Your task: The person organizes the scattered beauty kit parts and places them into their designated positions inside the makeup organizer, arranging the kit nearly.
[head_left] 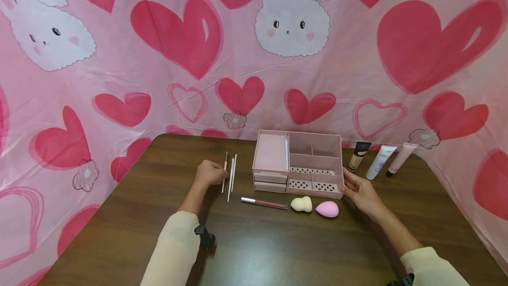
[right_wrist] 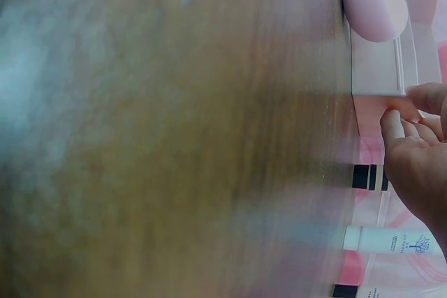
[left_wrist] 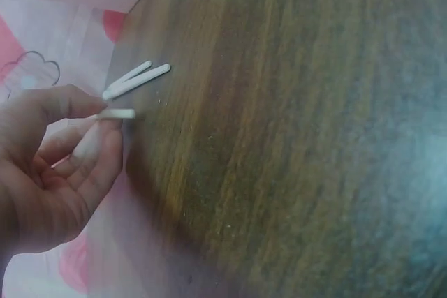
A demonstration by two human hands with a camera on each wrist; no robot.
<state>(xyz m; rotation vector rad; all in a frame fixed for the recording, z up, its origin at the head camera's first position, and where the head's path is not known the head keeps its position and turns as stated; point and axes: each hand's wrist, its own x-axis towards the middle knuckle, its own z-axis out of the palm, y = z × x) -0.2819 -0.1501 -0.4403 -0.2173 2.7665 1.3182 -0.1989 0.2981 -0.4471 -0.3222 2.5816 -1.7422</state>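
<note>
My left hand [head_left: 211,173] pinches a thin makeup brush [head_left: 226,162] between thumb and fingertips, left of the organizer. In the left wrist view the brush's pale handle end [left_wrist: 124,113] sticks out past the fingers. Close by on the table lie two more slim pale brushes [head_left: 232,178], side by side. My right hand [head_left: 362,191] touches the right side wall of a pink desk organizer [head_left: 271,151], fingers loosely extended along it. The organizer has two small drawers, a flat-topped left part and several compartments, some with dotted fronts. The right wrist view shows fingertips against its corner.
A lip gloss tube [head_left: 263,203], a cream sponge [head_left: 301,204] and a pink sponge [head_left: 327,209] lie before the organizer. To its right are a black-and-beige tube [head_left: 358,157], a white tube [head_left: 380,162] and a pink tube [head_left: 401,159]. A patterned cloth [head_left: 238,56] hangs behind the table.
</note>
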